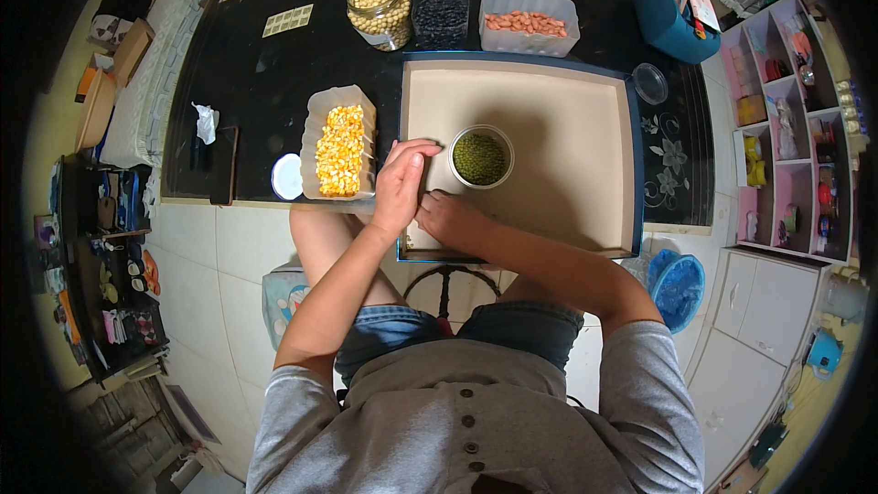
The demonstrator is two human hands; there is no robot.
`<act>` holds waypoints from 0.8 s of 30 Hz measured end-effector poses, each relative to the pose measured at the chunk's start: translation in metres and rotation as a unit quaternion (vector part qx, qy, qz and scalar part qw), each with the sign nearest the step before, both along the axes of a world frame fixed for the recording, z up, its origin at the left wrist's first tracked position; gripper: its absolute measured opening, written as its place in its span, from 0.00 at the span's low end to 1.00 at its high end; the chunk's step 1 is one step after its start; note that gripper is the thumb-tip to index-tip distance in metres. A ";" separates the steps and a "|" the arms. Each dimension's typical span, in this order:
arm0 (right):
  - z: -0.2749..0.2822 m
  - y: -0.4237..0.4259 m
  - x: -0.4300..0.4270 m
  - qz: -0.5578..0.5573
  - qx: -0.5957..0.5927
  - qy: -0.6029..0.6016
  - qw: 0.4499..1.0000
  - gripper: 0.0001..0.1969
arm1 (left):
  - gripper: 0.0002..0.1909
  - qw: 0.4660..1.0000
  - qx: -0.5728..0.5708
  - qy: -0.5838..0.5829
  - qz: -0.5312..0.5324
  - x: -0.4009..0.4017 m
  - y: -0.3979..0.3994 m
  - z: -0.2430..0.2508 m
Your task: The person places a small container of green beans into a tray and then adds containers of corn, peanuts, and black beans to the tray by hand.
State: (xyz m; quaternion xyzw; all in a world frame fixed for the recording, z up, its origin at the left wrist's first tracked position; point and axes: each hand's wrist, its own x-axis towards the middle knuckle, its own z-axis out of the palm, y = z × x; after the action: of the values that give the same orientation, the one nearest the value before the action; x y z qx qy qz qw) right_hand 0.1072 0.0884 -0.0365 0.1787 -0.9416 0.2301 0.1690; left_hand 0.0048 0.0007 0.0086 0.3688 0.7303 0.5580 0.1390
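Observation:
My left hand (400, 182) is at the left wall of a shallow cardboard box (569, 158), its fingers bent over the inside; nothing shows in it. Close below, my right hand (449, 217) is curled inside the box's lower left corner, and its fingertips are partly hidden. A few small green beans lie in that corner. Right of my hands stands a round clear tub of green mung beans (480, 156). A ribbed plastic container of yellow corn kernels (341, 151) is just left of the box.
Behind the box stand a glass jar of pale beans (379, 12), a clear container of black beans (441, 19) and a plastic container of peanuts (528, 24). A white lid (287, 176) lies left of the corn; a clear lid (649, 83) lies right of the box. A teal holder (669, 17) is beyond.

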 end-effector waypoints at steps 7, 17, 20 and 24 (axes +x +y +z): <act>0.000 0.000 0.003 -0.041 -0.039 -0.024 0.998 0.03 | 0.16 1.000 0.000 0.010 -0.007 -0.001 0.001 0.000; -0.004 -0.005 0.001 -0.044 -0.004 0.007 0.999 0.03 | 0.18 1.000 -0.004 0.017 -0.021 -0.001 0.004 -0.002; 0.029 0.004 0.007 -0.021 0.003 -0.043 0.999 0.03 | 0.18 1.000 -0.004 0.016 -0.017 -0.002 -0.001 -0.001; 0.090 0.038 0.015 -0.101 0.012 -0.078 0.992 0.06 | 0.16 1.000 -0.002 0.004 -0.005 -0.001 -0.001 -0.004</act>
State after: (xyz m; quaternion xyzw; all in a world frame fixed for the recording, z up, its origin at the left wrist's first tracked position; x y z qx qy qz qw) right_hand 0.1224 0.1262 0.0531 0.0663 -0.9679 0.2134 0.1153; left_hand 0.0034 -0.0007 0.0045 0.3741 0.7302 0.5545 0.1396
